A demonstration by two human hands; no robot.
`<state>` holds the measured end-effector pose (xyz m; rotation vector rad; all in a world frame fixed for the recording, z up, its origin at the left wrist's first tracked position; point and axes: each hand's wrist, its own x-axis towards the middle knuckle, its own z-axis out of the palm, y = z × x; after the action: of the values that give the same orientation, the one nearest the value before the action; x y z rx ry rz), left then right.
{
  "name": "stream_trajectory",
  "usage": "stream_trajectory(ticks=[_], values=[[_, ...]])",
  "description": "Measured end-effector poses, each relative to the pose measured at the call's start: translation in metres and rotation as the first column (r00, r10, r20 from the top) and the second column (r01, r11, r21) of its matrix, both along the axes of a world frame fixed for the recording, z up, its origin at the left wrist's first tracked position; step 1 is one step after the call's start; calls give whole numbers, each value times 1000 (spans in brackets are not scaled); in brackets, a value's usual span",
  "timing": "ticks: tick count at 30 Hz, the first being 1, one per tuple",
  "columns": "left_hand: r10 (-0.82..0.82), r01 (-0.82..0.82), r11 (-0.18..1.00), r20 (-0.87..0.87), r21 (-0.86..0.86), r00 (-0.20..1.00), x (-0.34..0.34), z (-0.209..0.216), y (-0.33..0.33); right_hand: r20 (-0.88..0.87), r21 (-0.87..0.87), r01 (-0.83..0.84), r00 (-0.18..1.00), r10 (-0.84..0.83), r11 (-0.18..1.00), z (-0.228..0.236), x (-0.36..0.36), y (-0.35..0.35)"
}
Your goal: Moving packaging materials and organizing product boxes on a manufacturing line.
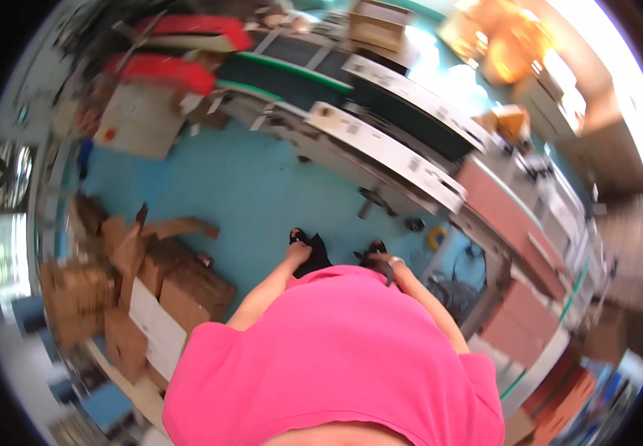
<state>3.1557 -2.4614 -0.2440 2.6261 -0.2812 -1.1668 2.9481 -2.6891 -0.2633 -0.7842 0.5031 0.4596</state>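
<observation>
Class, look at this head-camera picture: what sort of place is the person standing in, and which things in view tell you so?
Most likely a factory or packing workshop. A long conveyor line runs across a painted blue floor, and flattened and stacked cardboard boxes lie to the person's left.

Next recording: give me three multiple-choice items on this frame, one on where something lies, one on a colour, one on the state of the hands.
1. Where is the stack of brown cardboard boxes?
A. To the person's left on the floor
B. On the long grey conveyor line
C. To the person's right

2. What colour is the painted floor?
A. Red
B. Blue-green
C. Yellow

3. What are the left hand and right hand doing?
A. Lifting a box
B. Resting on the conveyor
C. Lowered in front of the bright pink shirt, by dark fabric

Answers: 1 A, the boxes sit left of the pink shirt. 2 B, the open floor reads teal. 3 C, both hands hang at the shirt's hem, away from the long grey conveyor line.
</observation>
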Motion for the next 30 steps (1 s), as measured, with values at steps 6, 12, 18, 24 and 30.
stream_trajectory(ticks=[6,12,18,24,30], values=[[213,-214,973,-22,-81,977,27,-5,66,83,-724,-399,760,645,562,-101,38,37],[371,-363,908,0,-210,928,84,-29,143,-157,-862,-484,541,826,154,70,183,95],[630,-723,653,-368,-226,684,146,-34,244,-236,-864,-504,374,897,-17,104,317,190],[809,-842,532,-240,-86,536,144,-82,312,-175,-892,-441,133,976,-100,34,376,236],[786,-870,492,-412,-36,462,163,-61,301,-294,-841,-504,118,948,-198,84,437,240]])
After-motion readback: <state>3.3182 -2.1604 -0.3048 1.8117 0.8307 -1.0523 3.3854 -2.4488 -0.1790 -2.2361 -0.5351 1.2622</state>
